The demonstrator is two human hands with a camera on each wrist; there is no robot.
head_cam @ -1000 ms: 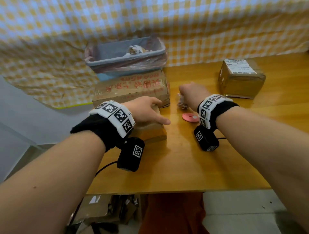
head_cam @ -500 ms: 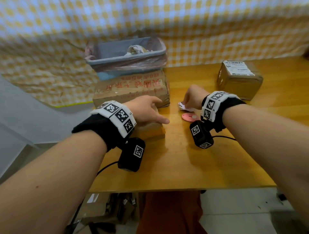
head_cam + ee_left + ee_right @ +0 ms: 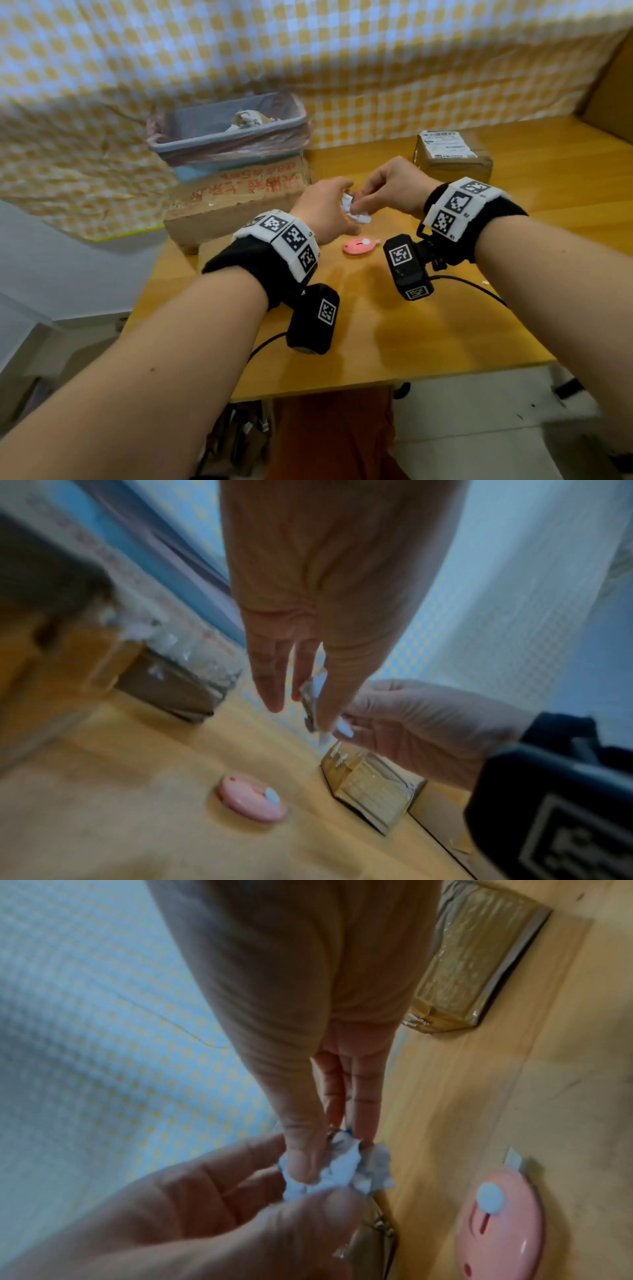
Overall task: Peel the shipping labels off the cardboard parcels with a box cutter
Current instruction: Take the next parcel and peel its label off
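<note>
Both hands meet above the wooden table [image 3: 411, 335]. My right hand [image 3: 363, 202] pinches a crumpled white peeled label [image 3: 358, 214] between thumb and fingers, and my left hand [image 3: 342, 205] pinches the same wad [image 3: 342, 1175] from the other side. The pink box cutter [image 3: 359, 246] lies on the table just below the hands, untouched, with a bit of blade showing [image 3: 514, 1161]. A small brown parcel [image 3: 452, 161] with a white shipping label [image 3: 447, 144] sits at the back right. Another small parcel [image 3: 214, 245] is mostly hidden behind my left wrist.
A large flat cardboard box [image 3: 236, 202] with red print lies at the table's back left. Behind it stands a grey bin [image 3: 229, 137] lined with a bag and holding crumpled paper. A checked cloth hangs behind. The table's front edge [image 3: 376, 383] is near my forearms.
My left hand left the small parcel and moved right to the label. My right hand lifted the crumpled label off the table beside the cutter.
</note>
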